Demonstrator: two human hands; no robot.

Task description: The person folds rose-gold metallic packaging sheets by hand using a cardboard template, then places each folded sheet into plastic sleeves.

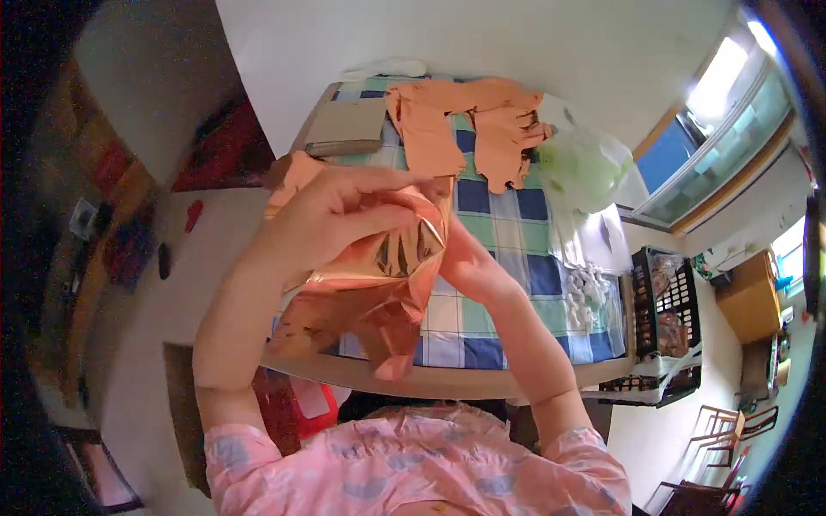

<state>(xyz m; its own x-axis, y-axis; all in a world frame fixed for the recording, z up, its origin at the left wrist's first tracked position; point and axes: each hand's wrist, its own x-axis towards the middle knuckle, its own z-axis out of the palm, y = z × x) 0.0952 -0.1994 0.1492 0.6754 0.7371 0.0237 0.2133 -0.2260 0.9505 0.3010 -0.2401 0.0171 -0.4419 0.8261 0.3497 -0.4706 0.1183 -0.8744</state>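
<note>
Right now I see both hands raised in front of me over the near edge of the desk (533, 380), forearms angled up and inward from the pink patterned sleeves at the bottom of the view. My left hand (331, 215) sits on top, wrist bent, fingers curled over and its grip closed on the upper fold of a shiny copper-coloured foil sheet (370, 292). My right hand (460, 258) comes up from behind and under the sheet; most of it is hidden by the foil, so I can see the heel of the palm and the wrist but cannot tell how its grip stands. The foil sheet hangs crumpled between the two hands, its lower corner drooping toward the desk edge, held clear of the surface.

Under the hands lies a checked cloth (508, 224) in blue, green and white that covers the desk top. At the far side rest several matte orange paper pieces (469, 129), well apart from the hands, with a flat cardboard box (346, 127) just left of them. A pale green plastic bag (581, 168) sits to the right of the orange pieces, and a cluster of small white things (587, 288) lies near the right edge of the cloth. A black crate (667, 301) stands just beyond the desk's right end. The foil itself blocks my sight of the cloth directly below.
</note>
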